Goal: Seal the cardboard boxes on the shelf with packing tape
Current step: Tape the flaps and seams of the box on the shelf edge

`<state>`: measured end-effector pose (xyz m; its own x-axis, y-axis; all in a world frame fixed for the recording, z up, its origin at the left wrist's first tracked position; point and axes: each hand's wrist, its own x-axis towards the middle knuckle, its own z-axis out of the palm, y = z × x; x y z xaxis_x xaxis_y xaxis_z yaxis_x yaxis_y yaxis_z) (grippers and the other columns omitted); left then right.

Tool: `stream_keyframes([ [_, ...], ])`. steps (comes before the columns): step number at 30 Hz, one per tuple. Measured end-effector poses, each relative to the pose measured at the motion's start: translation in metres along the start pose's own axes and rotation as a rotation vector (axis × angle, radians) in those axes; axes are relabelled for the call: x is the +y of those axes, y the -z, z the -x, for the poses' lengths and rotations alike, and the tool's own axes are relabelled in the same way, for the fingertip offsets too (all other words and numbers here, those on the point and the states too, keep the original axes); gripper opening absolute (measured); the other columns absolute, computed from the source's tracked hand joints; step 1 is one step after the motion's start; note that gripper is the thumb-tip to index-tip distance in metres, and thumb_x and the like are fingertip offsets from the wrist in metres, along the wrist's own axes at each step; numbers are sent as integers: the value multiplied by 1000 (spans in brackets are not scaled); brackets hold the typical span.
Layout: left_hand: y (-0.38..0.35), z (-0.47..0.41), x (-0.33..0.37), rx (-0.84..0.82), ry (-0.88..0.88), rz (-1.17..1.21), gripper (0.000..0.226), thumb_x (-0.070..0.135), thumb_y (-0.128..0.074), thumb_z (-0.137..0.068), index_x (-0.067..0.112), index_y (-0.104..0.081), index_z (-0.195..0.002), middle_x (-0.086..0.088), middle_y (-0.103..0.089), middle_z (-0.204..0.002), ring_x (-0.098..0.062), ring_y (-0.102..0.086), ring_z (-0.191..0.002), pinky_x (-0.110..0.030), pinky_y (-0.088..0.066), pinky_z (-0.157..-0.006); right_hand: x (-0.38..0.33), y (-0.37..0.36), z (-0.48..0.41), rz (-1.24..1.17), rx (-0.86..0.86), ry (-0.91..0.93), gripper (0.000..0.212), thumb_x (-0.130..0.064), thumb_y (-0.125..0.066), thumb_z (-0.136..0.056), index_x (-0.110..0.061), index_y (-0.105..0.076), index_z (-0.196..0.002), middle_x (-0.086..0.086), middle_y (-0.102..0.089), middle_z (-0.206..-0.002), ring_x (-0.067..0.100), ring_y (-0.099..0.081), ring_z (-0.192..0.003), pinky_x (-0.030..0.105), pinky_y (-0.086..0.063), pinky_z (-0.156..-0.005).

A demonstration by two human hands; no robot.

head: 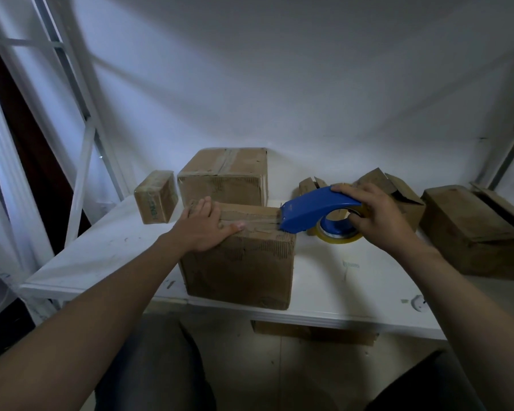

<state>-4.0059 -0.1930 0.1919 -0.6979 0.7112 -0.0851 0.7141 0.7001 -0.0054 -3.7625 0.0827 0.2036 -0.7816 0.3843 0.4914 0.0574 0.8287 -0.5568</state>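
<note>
Uprights (83, 161) of white metal stand at the left, beside the white shelf (101, 256) that carries the boxes. At the shelf's left end sits a small closed box (156, 200). Just right of it and farther back is a larger box (223, 176) with a strip of tape along its top seam.

Near the shelf's front edge stands the front box (241, 268), the one being sealed. The left hand (204, 229) lies flat on the left part of its top, released, with the fingers straight and together and pointing right. A band of tape runs along the top seam from those fingertips to the box's right edge.

There the nose of the blue tape dispenser (315, 210) touches the top corner. Its yellowish tape roll (339, 235) hangs to the right of the box, close above the shelf. The right hand (377, 218) grasps the dispenser, fingers curled over the handle and thumb tucked at the roll.

Behind the dispenser a little open box (312, 183) shows its raised flaps. Behind the right hand stands another open box (404, 197). A long box (469, 232) lies at the far right. Below the shelf edge, a flat cardboard piece (312, 333) shows.
</note>
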Motion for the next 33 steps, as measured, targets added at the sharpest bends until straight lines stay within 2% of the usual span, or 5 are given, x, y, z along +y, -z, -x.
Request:
stream_keyframes([
  [3, 3, 3, 4, -8, 11, 7, 121, 91, 2, -69, 9, 3, -159, -16, 12, -165, -27, 9, -153, -51, 4, -122, 1, 6, 1, -8, -13, 7, 73, 9, -64, -83, -40, -55, -136, -2, -48, -115, 18, -52, -99, 26, -51, -78],
  [6, 4, 5, 6, -9, 22, 11, 115, 86, -3, -73, 10, 4, -159, -16, 13, -165, -26, 9, -153, -51, 4, -123, 3, 8, 4, -82, -42, -48, 73, 10, -61, -86, -42, -55, -137, -4, -46, -120, 21, -58, -89, 36, -60, -53],
  [12, 2, 2, 5, -3, 21, 8, 117, 88, 0, -72, 10, 3, -159, -15, 12, -165, -25, 9, -154, -51, 4, -122, 18, 34, 16, -110, 18, -80, 71, 11, -60, -88, -43, -55, -133, 1, -48, -123, 23, -61, -86, 29, -57, -47],
  [21, -2, -3, 5, 32, 13, -2, 147, 100, 22, -46, 10, -2, -159, -14, 6, -167, -26, 4, -154, -53, 0, -121, 45, 14, 34, -26, -27, -101, 71, 8, -61, -89, -44, -53, -137, 1, -45, -120, 26, -54, -95, 25, -56, -49],
  [33, 0, 5, 100, 31, -243, -6, 99, 84, 0, -81, 25, 4, -159, 6, 11, -166, -20, 9, -153, -66, -5, -116, 46, -8, 34, 14, -25, -88, 76, 11, -60, -85, -42, -53, -138, -12, -39, -118, 17, -50, -99, 37, -56, -72],
])
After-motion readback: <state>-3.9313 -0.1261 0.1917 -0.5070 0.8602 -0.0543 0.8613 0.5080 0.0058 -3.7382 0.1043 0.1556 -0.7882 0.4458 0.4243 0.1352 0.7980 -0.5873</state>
